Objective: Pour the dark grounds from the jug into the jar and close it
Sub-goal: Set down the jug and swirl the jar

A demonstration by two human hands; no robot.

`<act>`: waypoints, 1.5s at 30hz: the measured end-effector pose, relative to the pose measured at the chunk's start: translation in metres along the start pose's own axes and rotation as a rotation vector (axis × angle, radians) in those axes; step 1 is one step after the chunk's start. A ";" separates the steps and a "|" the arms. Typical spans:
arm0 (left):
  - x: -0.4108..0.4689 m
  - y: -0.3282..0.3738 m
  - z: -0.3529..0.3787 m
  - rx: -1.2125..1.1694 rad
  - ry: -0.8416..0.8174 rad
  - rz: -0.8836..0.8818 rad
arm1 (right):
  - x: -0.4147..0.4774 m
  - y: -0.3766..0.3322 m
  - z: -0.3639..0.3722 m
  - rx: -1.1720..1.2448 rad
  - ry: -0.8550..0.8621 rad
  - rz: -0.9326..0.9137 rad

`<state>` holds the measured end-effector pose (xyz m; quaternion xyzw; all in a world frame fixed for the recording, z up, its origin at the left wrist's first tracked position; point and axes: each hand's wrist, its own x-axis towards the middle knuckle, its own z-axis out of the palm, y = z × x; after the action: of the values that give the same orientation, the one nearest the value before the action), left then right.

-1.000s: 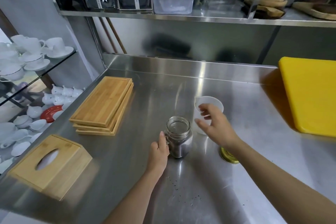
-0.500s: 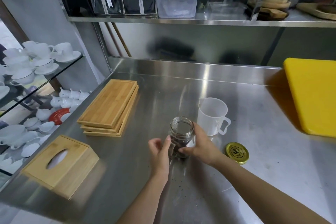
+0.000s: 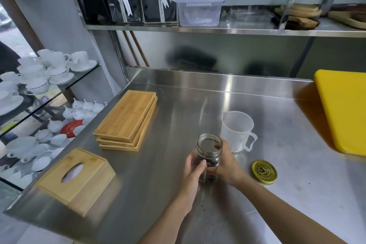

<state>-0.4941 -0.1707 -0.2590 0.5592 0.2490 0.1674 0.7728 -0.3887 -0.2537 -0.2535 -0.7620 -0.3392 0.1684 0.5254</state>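
Note:
A clear glass jar point(image 3: 209, 149) with dark grounds in its lower part stands lidless on the steel counter point(image 3: 178, 117). My left hand point(image 3: 193, 172) grips it from the left and my right hand point(image 3: 227, 164) wraps it from the right. The translucent white plastic jug point(image 3: 236, 129) stands upright just behind and to the right, and it looks empty. The gold metal lid point(image 3: 263, 172) lies flat on the counter to the right of my right hand.
A stack of bamboo trays point(image 3: 126, 119) and a wooden tissue box point(image 3: 76, 178) lie to the left. A yellow cutting board point(image 3: 344, 109) sits at the right. Loose dark specks point(image 3: 206, 206) dot the counter near me. White cups point(image 3: 49, 69) fill glass shelves at the left.
My right hand left the jug and came round onto the jar. The left hand closed more firmly on the jar. The jug now stands alone.

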 end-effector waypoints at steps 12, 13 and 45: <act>-0.006 0.029 -0.019 0.062 0.040 0.125 | -0.022 -0.016 -0.014 0.246 0.056 0.037; -0.002 0.038 -0.024 0.080 0.066 0.164 | -0.023 -0.020 -0.017 0.295 0.063 0.047; -0.022 0.062 0.068 -0.052 -0.270 -0.009 | -0.071 -0.053 -0.071 0.429 0.163 0.018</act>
<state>-0.4722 -0.2158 -0.1787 0.5554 0.1408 0.0938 0.8142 -0.4140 -0.3399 -0.1848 -0.6468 -0.2452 0.1795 0.6995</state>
